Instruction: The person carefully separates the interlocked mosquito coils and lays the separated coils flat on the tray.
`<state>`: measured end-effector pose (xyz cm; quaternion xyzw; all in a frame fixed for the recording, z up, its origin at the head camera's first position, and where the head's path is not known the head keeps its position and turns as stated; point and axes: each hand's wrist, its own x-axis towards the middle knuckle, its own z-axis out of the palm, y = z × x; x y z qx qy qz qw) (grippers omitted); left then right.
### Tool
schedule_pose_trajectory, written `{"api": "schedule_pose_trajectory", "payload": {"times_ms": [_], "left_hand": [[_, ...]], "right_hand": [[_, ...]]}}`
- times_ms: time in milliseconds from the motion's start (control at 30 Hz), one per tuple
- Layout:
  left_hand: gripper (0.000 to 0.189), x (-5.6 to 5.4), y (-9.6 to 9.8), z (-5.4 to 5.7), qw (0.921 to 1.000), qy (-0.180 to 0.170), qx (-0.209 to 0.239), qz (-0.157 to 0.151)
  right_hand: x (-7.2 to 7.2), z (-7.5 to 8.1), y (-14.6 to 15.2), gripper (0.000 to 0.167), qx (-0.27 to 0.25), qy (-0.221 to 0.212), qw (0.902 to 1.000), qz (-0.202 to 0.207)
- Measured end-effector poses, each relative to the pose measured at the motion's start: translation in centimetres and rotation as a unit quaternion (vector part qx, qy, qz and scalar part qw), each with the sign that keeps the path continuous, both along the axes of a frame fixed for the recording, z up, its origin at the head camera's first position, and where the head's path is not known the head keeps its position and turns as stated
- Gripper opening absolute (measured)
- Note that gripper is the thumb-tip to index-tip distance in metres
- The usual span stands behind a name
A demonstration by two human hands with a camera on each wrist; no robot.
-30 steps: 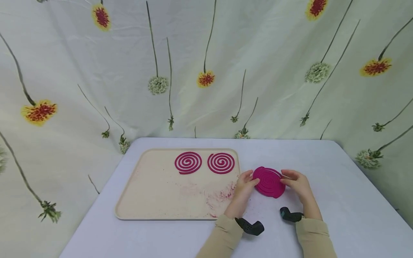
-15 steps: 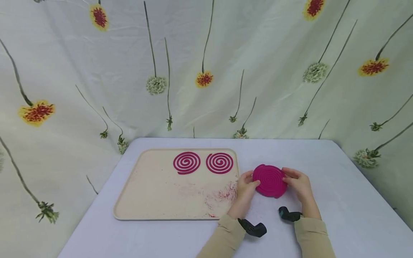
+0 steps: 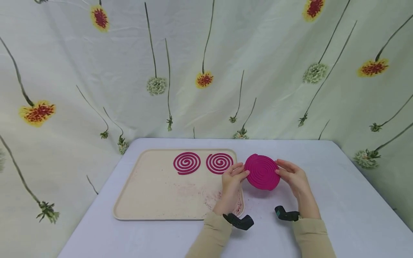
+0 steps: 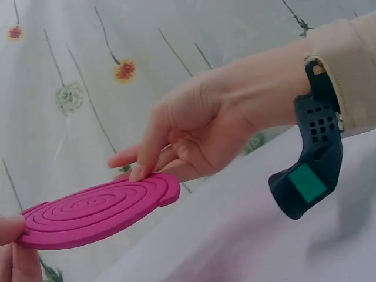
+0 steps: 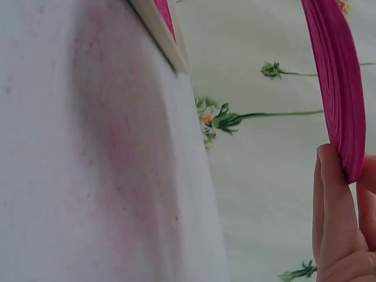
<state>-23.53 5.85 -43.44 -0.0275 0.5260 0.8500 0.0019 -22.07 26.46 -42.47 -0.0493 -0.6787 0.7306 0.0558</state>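
right of centre in the head view, the left hand (image 3: 230, 182) and right hand (image 3: 295, 179) pinch opposite edges of a magenta spiral disc (image 3: 262, 172); centre-left, a tray (image 3: 145, 193) bears two looser spirals (image 3: 186, 163)

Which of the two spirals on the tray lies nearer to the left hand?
The right spiral, beside the left hand, toward the right end of the tray; the other spiral lies farther left.
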Motion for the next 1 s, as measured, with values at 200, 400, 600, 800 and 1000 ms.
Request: {"api": "schedule_pose_trajectory", "payload": {"times_ms": [200,400,600,800,1000], "left_hand": [[0.036,-0.2,-3.5,1.2,0.9981,0.005,0.051,-0.034],[0.029,0.3,-6.7,2.5,0.9979,0.035,0.027,-0.048],[0.022,0.6,-8.8,3.7,0.9971,0.071,-0.009,-0.024],[0.010,0.8,-9.6,4.2,0.9905,0.124,-0.059,-0.006],[0.013,1.0,-9.5,4.3,0.9851,0.133,-0.110,0.006]], "right_hand": [[0.5,2.1,-2.3,0.050,0.018,0.037,0.9984,0.037],[1.0,4.0,-4.3,0.049,0.067,0.073,0.9912,0.088],[1.2,5.1,-6.1,0.051,0.068,0.101,0.9847,0.124],[1.7,5.6,-7.0,0.047,0.069,0.118,0.9804,0.142],[2.5,6.1,-7.7,0.041,0.069,0.122,0.9791,0.148]]}}
